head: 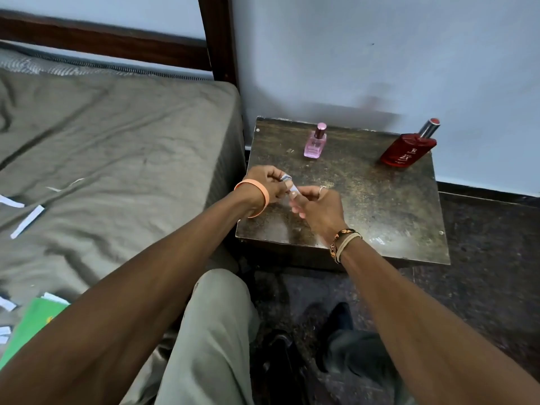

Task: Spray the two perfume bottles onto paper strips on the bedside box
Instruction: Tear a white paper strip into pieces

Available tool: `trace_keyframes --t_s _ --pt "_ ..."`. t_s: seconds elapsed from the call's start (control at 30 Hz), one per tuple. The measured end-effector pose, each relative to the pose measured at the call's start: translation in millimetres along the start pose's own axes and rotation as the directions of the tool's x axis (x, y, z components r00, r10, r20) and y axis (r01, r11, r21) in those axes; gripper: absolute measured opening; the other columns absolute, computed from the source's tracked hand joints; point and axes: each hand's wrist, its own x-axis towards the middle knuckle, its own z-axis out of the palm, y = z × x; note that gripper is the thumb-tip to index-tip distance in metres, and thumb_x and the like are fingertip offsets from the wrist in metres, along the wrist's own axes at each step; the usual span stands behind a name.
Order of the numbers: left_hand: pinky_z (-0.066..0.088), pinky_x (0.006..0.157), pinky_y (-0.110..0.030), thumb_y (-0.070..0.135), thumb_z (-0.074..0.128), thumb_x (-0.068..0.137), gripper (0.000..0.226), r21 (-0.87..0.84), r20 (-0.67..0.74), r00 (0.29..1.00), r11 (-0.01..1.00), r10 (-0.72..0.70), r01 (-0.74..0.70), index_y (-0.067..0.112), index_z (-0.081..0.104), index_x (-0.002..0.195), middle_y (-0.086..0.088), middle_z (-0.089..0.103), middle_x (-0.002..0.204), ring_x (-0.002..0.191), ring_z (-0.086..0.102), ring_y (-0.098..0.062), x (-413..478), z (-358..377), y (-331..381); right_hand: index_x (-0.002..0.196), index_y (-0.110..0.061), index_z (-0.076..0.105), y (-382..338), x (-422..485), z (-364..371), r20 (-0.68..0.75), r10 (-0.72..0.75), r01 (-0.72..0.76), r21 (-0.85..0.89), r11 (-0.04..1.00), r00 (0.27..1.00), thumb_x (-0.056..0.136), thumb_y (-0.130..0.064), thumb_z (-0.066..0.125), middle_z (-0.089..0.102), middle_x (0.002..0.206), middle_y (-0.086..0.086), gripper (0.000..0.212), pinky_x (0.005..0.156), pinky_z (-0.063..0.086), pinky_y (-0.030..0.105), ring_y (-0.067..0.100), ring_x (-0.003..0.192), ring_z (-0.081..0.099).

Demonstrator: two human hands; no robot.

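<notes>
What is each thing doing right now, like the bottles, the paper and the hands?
Pink perfume bottle: upright on the box, cap on, untouched.
Red perfume bottle: on the box, cap on, untouched.
Paper strip: pinched between both hands.
Left hand: closed on the strip.
Right hand: closed on the strip.
Loose strips: lying on the bed.

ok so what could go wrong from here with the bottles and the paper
1. The red bottle stands near the far right edge of the bedside box; a careless reach might knock it off.
2. Both hands, left hand and right hand, pinch one small paper strip, so it could crease or tear.
3. The pink bottle is small and could tip if brushed.
</notes>
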Motion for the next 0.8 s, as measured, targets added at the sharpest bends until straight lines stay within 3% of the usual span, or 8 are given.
trace_keyframes --t_s 0.1,0.3,0.43,0.57,0.8 --pt "0.054 0.057 -0.021 0.007 0.074 0.081 0.011 -0.120 0.046 0.998 0.991 -0.048 0.053 0.013 0.065 0.085 -0.005 0.068 0.073 0.062 0.063 -0.011 -24 -1 18 0.089 -0.009 0.074 -17 -25 -21 0.065 0.050 -0.059 0.138 0.989 0.997 0.087 -0.013 0.074 0.074 0.070 0.004 0.005 0.057 0.052 0.021 0.011 0.059 0.066" --pt "0.056 0.062 -0.022 0.012 0.073 0.080 0.016 -0.430 0.269 0.959 0.880 -0.088 0.201 0.015 0.069 0.095 -0.002 0.069 0.076 0.066 0.066 -0.009 -76 -1 46 0.091 -0.003 0.074 -56 -79 -66 0.221 0.087 -0.114 0.113 0.987 0.971 0.084 -0.011 0.076 0.074 0.078 0.012 0.011 0.060 0.057 0.027 0.018 0.064 0.068" --pt "0.055 0.063 -0.021 0.012 0.076 0.073 0.020 -0.394 0.296 0.955 0.910 -0.011 0.132 0.014 0.071 0.092 -0.001 0.069 0.072 0.065 0.066 -0.009 -112 9 60 0.091 -0.003 0.075 -72 -113 -90 0.255 0.073 -0.090 0.056 0.994 0.964 0.082 -0.012 0.078 0.075 0.080 0.012 0.014 0.078 0.058 0.036 0.021 0.070 0.069" --pt "0.055 0.065 -0.022 0.010 0.078 0.063 0.030 -0.394 0.342 0.939 0.914 0.047 0.097 0.012 0.073 0.092 -0.002 0.072 0.075 0.068 0.068 -0.009 -144 16 74 0.095 -0.004 0.075 -83 -142 -110 0.298 0.076 -0.092 0.038 0.995 0.952 0.082 -0.014 0.078 0.075 0.081 0.011 0.017 0.067 0.059 0.030 0.018 0.068 0.069" --pt "0.057 0.065 -0.025 -0.002 0.067 0.079 0.021 -0.428 0.328 0.942 0.901 0.074 0.078 0.006 0.072 0.098 -0.010 0.073 0.077 0.071 0.070 -0.014 -180 28 84 0.099 -0.004 0.074 -86 -182 -133 0.314 0.005 -0.020 0.046 0.999 0.950 0.084 -0.016 0.077 0.075 0.085 0.013 0.019 0.062 0.058 0.028 0.018 0.070 0.071"
